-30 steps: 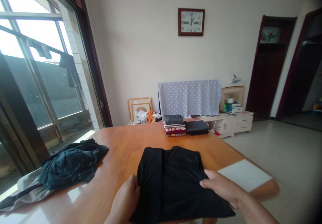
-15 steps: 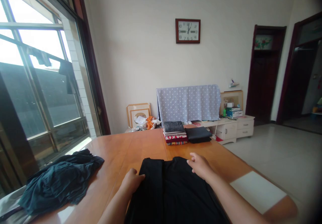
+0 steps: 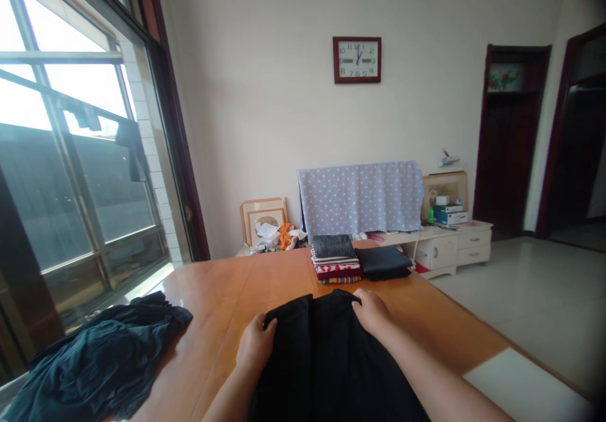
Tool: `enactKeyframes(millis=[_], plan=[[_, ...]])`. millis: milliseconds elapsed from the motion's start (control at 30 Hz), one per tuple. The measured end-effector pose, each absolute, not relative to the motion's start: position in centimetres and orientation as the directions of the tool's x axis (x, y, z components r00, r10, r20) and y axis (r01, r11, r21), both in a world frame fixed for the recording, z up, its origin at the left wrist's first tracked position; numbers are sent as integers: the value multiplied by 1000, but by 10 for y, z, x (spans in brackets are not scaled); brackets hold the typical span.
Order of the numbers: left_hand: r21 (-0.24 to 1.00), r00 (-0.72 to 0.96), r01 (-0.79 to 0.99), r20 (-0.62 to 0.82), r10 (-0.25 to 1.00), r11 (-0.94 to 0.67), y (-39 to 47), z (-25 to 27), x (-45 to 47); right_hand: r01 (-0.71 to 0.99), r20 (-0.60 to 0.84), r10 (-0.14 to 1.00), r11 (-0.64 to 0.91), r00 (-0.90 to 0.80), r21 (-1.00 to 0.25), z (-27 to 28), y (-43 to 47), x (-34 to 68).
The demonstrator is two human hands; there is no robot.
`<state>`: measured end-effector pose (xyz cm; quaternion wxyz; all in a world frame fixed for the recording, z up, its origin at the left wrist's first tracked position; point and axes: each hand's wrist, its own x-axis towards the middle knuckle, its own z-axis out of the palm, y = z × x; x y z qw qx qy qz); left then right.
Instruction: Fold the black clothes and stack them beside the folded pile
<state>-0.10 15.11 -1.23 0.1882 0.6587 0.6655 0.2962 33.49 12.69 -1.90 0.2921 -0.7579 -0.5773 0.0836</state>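
A black garment (image 3: 326, 359) is spread before me on the wooden table (image 3: 222, 289), its near part running out of view at the bottom. My left hand (image 3: 258, 340) pinches its far left corner, thumb on top. At the far right corner my right hand (image 3: 372, 311) is closed on the cloth's edge. The far edge between the hands looks slightly raised. A crease or fold line runs down the garment's middle. Its exact kind cannot be told from what shows.
A crumpled dark teal garment (image 3: 104, 352) lies at the left. At the table's far end are a stack of folded clothes (image 3: 336, 261) and a folded black cloth (image 3: 383, 262). A white sheet (image 3: 525, 384) covers the near right corner. A window (image 3: 89, 156) stands left.
My right hand has closed on the garment's far right corner, where its fingers were looser before. My left hand now grips the left corner, and the far edge has lifted a little.
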Motion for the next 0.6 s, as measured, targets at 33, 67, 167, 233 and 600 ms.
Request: enactKeyframes(millis=[33, 67, 167, 233, 600], plan=[[646, -71, 763, 134, 988, -33, 153, -12, 0, 825, 221, 920, -158, 322, -543, -19, 129, 337], [650, -76, 760, 116, 990, -18, 155, -12, 0, 824, 228, 919, -152, 321, -546, -19, 130, 339], [648, -84, 761, 61, 995, 25, 152, -13, -6, 823, 232, 927, -123, 295, -555, -22, 123, 341], [638, -88, 769, 32, 996, 47, 145, -15, -14, 825, 230, 937, -96, 265, -557, -23, 114, 339], [718, 9, 695, -78, 997, 50, 121, -6, -14, 904, 38, 999, -6, 24, -428, -19, 47, 278]])
